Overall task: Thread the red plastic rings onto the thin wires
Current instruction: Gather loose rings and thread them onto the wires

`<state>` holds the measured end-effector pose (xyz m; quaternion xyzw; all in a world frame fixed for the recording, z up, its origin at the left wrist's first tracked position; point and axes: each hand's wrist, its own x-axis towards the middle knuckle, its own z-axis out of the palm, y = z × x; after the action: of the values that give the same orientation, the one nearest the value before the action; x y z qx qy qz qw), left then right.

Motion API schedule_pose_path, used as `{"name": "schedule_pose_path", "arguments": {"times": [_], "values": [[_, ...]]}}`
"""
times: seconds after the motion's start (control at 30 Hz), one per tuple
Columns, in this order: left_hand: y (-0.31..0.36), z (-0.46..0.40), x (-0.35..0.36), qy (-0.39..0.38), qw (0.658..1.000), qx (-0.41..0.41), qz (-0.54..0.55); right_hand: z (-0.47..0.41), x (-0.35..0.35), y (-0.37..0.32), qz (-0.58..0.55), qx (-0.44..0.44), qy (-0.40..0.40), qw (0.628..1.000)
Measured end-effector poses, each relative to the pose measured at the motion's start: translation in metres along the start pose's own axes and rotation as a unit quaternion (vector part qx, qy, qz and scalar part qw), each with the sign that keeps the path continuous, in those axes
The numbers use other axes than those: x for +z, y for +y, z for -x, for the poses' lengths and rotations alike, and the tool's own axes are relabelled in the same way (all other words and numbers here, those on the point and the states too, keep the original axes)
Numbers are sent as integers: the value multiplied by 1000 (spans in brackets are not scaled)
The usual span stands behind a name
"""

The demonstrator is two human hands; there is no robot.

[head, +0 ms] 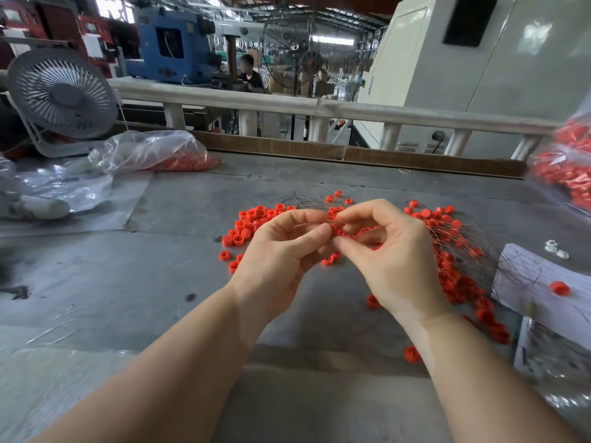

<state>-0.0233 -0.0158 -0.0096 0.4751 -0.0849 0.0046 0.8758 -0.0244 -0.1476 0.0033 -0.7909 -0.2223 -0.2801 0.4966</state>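
Both hands meet above the grey table over a scatter of loose red rings (252, 222). My left hand (281, 254) pinches a red ring (333, 227) between thumb and forefinger. My right hand (390, 251) has its thumb and forefinger pinched right beside that ring; whatever it holds is too thin to make out. A bundle of thin wires (307, 199) lies just behind the hands. More wires with red rings threaded on them (457, 251) fan out to the right.
A plastic bag of red rings (179, 155) lies at the back left by a white fan (60, 94). Another bag of rings (563, 174) sits at the right edge. White paper (531, 282) carries one red ring (559, 287). A railing (287, 103) borders the table's far side.
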Motion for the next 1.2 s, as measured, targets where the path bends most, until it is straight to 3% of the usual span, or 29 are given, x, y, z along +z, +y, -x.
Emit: {"name": "schedule_pose_path", "arguments": {"times": [0.13,0.5,0.9,1.2], "values": [[1,0,-2,-15,999,-23,35,-1,-2,-2,-22,29,13,999],[3,0,-1,-37,995,-44,83,0,-3,-8,10,-42,28,999],[2,0,0,-30,997,-28,65,0,-2,-2,15,-59,23,998],[2,2,1,-46,995,-69,55,0,-2,3,-3,-53,13,998]]}}
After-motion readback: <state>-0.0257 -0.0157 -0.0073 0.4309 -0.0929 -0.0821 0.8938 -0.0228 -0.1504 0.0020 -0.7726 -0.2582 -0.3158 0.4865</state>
